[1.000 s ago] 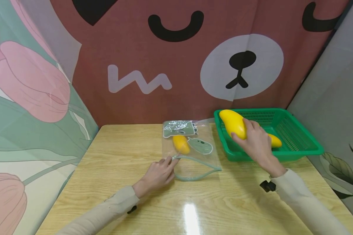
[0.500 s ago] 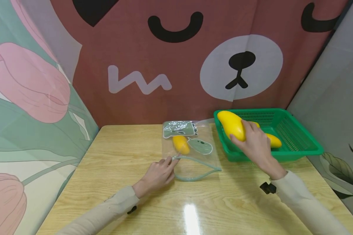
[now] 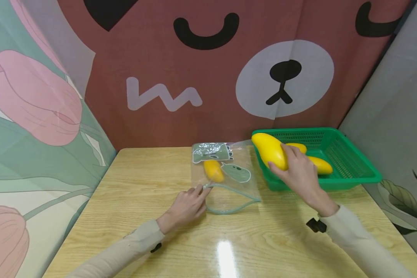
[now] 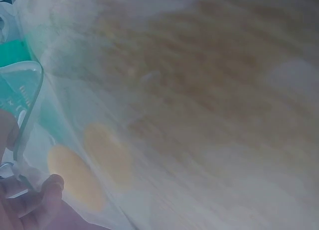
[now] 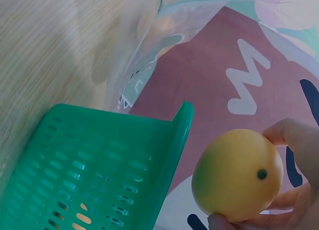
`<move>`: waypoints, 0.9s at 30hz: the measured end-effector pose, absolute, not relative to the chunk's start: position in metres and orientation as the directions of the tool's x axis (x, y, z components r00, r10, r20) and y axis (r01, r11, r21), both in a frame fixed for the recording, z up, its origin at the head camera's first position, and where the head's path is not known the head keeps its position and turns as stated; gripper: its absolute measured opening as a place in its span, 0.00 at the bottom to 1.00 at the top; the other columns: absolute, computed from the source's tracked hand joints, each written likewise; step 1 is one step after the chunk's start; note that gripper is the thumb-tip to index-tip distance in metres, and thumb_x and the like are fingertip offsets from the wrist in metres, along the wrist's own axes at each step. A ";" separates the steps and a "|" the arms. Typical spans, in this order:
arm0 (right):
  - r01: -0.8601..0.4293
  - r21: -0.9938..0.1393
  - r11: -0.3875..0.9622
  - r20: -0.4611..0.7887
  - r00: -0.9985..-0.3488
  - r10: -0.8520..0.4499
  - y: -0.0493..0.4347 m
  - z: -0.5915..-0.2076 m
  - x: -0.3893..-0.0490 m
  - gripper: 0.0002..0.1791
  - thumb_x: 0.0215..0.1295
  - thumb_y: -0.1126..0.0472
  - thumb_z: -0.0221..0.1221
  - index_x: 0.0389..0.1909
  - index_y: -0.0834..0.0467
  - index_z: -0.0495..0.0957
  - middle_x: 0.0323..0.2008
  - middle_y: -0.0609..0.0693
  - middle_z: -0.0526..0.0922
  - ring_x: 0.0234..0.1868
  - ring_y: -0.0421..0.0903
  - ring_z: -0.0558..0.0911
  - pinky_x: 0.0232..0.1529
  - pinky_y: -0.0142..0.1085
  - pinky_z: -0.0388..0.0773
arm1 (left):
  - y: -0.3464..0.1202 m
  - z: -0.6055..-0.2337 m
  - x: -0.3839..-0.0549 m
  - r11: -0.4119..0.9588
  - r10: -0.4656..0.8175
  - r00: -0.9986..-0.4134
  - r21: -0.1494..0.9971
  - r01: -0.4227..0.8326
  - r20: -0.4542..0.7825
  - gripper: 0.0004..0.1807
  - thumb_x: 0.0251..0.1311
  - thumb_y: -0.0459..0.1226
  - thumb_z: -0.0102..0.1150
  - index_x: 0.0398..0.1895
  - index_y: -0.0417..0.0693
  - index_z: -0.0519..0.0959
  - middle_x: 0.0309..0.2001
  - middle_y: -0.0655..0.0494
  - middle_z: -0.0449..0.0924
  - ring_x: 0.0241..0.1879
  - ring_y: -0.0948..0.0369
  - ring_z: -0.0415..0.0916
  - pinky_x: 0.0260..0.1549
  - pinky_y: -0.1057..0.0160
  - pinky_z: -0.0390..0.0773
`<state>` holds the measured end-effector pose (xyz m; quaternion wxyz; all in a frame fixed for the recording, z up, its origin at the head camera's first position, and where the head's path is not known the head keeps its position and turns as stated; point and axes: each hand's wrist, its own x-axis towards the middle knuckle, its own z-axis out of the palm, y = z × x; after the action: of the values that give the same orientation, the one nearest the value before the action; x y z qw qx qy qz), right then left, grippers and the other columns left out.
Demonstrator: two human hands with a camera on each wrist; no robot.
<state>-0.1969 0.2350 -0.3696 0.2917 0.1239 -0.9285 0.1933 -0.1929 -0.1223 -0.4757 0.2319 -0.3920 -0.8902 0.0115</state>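
Note:
My left hand (image 3: 185, 204) pinches the green-edged mouth of a clear zip bag (image 3: 226, 212) lying on the table; the mouth gapes. Inside the bag is one yellow mango (image 3: 213, 171), beside printed green cartoon shapes. In the left wrist view, the fingers (image 4: 52, 187) hold the bag's edge. My right hand (image 3: 300, 173) grips a larger yellow mango (image 3: 269, 150) above the left rim of a green basket (image 3: 351, 180). The right wrist view shows this mango (image 5: 237, 175) end-on, with a dark stem spot and a greenish side.
Two more yellow mangoes lie in the basket, one at the front (image 3: 321, 165) and one behind it (image 3: 297, 147). The wooden table (image 3: 142, 173) ends at a brown bear-print curtain (image 3: 160, 127). A grey patterned cloth (image 3: 396, 116) hangs on the right.
My right hand has carried its mango a little left and lower, toward the bag, uncovering more of the mangoes in the basket. The left hand and bag have stayed in place.

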 end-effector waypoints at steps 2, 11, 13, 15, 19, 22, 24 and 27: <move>-0.351 -0.284 0.892 0.596 -0.794 -0.122 0.234 -0.370 -0.196 0.38 0.57 0.48 0.68 0.62 0.69 0.71 0.52 0.69 0.77 0.40 0.65 0.79 0.28 0.58 0.76 | -0.122 -0.475 -0.193 0.695 0.700 -0.588 -0.198 0.691 0.405 0.24 0.61 0.41 0.54 0.60 0.48 0.69 0.36 0.55 0.67 0.21 0.65 0.63 0.09 0.74 0.55; -0.370 -0.267 0.890 0.619 -0.773 -0.136 0.232 -0.374 -0.191 0.38 0.55 0.48 0.69 0.60 0.68 0.73 0.51 0.67 0.79 0.38 0.63 0.80 0.27 0.55 0.77 | -0.122 -0.475 -0.193 0.695 0.701 -0.587 -0.202 0.690 0.405 0.22 0.61 0.41 0.53 0.59 0.48 0.69 0.35 0.55 0.67 0.21 0.65 0.63 0.09 0.74 0.55; -0.376 -0.268 0.887 0.620 -0.772 -0.141 0.231 -0.374 -0.190 0.38 0.55 0.49 0.70 0.61 0.68 0.73 0.51 0.67 0.79 0.38 0.63 0.80 0.27 0.55 0.77 | -0.122 -0.475 -0.193 0.695 0.700 -0.585 -0.202 0.691 0.408 0.22 0.61 0.40 0.53 0.59 0.48 0.69 0.35 0.55 0.67 0.20 0.65 0.63 0.09 0.74 0.55; -0.379 -0.274 0.884 0.614 -0.777 -0.143 0.229 -0.374 -0.188 0.38 0.55 0.49 0.70 0.61 0.68 0.73 0.51 0.66 0.79 0.39 0.63 0.80 0.28 0.55 0.77 | -0.122 -0.475 -0.193 0.695 0.699 -0.584 -0.202 0.690 0.412 0.22 0.61 0.40 0.53 0.59 0.48 0.69 0.35 0.56 0.67 0.20 0.65 0.63 0.09 0.74 0.55; -0.380 -0.283 0.881 0.595 -0.790 -0.150 0.226 -0.373 -0.184 0.38 0.55 0.48 0.70 0.62 0.67 0.72 0.53 0.66 0.78 0.40 0.63 0.80 0.28 0.55 0.77 | -0.122 -0.475 -0.193 0.695 0.698 -0.581 -0.200 0.690 0.420 0.23 0.61 0.40 0.53 0.60 0.48 0.69 0.35 0.55 0.67 0.20 0.65 0.63 0.10 0.74 0.55; -0.382 -0.279 0.881 0.591 -0.792 -0.156 0.224 -0.373 -0.181 0.39 0.55 0.48 0.70 0.62 0.67 0.72 0.53 0.66 0.78 0.41 0.63 0.80 0.28 0.56 0.78 | -0.122 -0.474 -0.192 0.695 0.698 -0.581 -0.202 0.690 0.418 0.23 0.61 0.40 0.53 0.60 0.48 0.69 0.35 0.55 0.67 0.20 0.65 0.63 0.10 0.74 0.55; -0.387 -0.275 0.880 0.592 -0.790 -0.162 0.223 -0.374 -0.180 0.39 0.55 0.48 0.70 0.62 0.67 0.72 0.53 0.66 0.78 0.41 0.63 0.80 0.29 0.55 0.78 | -0.123 -0.474 -0.192 0.695 0.699 -0.583 -0.205 0.689 0.414 0.23 0.61 0.40 0.53 0.60 0.48 0.69 0.35 0.56 0.67 0.20 0.65 0.63 0.10 0.74 0.55; -0.395 -0.273 0.877 0.594 -0.787 -0.170 0.222 -0.374 -0.177 0.39 0.55 0.48 0.70 0.62 0.67 0.72 0.53 0.66 0.78 0.40 0.62 0.80 0.28 0.54 0.79 | -0.123 -0.474 -0.192 0.694 0.701 -0.581 -0.207 0.690 0.415 0.22 0.61 0.40 0.53 0.59 0.48 0.69 0.34 0.56 0.66 0.20 0.66 0.62 0.09 0.75 0.55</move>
<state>-0.1773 0.2224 -0.3744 0.2887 0.1526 -0.9248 0.1952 -0.1917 -0.1229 -0.4741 0.2383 -0.3911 -0.8889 0.0115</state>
